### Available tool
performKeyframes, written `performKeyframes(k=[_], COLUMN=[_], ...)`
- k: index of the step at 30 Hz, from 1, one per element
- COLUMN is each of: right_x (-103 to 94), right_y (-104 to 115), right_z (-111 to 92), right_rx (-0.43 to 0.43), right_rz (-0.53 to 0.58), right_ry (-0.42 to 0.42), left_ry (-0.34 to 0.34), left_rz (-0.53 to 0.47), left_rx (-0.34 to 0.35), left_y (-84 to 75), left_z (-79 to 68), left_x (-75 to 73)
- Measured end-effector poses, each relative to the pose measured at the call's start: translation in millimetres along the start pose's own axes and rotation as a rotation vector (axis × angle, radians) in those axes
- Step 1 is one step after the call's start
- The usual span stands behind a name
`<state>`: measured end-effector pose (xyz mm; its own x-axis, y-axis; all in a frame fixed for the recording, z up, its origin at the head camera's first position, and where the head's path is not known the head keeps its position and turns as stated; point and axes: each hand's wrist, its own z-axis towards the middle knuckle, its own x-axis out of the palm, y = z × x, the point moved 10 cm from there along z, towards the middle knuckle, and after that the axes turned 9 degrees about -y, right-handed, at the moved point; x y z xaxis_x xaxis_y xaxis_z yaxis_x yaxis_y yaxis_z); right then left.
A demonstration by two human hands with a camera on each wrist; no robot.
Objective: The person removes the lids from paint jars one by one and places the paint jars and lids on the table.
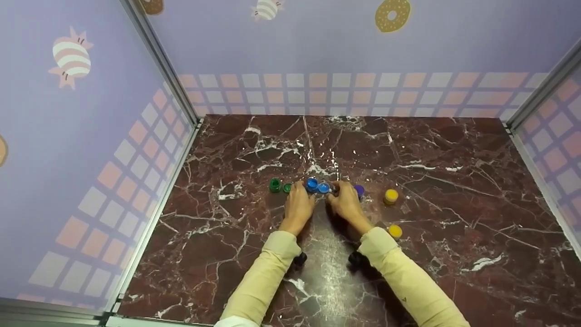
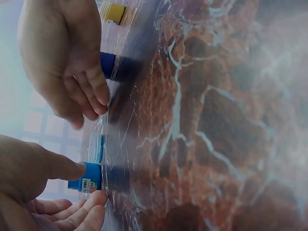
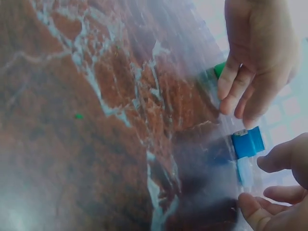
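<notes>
A small blue paint jar (image 1: 312,183) stands uncapped, its paint showing, with the blue lid (image 1: 323,187) lying just to its right. My left hand (image 1: 299,205) is at the jar's left; in the left wrist view its thumb (image 2: 72,168) comes right to the blue jar (image 2: 90,177), the other fingers loosely extended. On the other side, my right hand (image 1: 347,202) rests near the lid with nothing in its fingers. In the right wrist view its loosely bent fingers (image 3: 257,207) are beside the lid (image 3: 245,172).
Left of my left hand stand an uncapped green jar (image 1: 275,184) and its green lid (image 1: 288,187). A purple jar (image 1: 359,190) is just beyond my right hand. Two yellow-topped jars (image 1: 391,196) are farther right. Patterned panels (image 1: 290,50) enclose the marbled table (image 1: 454,204).
</notes>
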<state>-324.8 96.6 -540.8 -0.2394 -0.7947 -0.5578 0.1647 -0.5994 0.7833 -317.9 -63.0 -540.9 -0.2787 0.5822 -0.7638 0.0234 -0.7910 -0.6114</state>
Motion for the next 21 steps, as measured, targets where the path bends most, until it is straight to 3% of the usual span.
performKeyframes(k=[9, 13, 17, 21], right_x=[-34.4, -54.4, -65.4, -63.1], right_y=[10, 10, 4, -4], right_z=[-9, -9, -7, -4], right_rx=[-0.098, -0.129, -0.111, -0.064], right_rz=[-0.052, -0.165, -0.288, -0.348], right_ry=[-0.103, -0.19, -0.229, -0.195], left_ry=[0.046, 0.045, 0.035, 0.028], left_rz=[0.008, -0.001, -0.007, -0.008], left_rx=[0.004, 0.011, 0.038, 0.046], left_y=[-0.1, -2.4, -5.7, -5.5], left_z=[11.7, 14.7, 15.3, 15.8], left_x=[7.0, 7.8, 7.1, 7.7])
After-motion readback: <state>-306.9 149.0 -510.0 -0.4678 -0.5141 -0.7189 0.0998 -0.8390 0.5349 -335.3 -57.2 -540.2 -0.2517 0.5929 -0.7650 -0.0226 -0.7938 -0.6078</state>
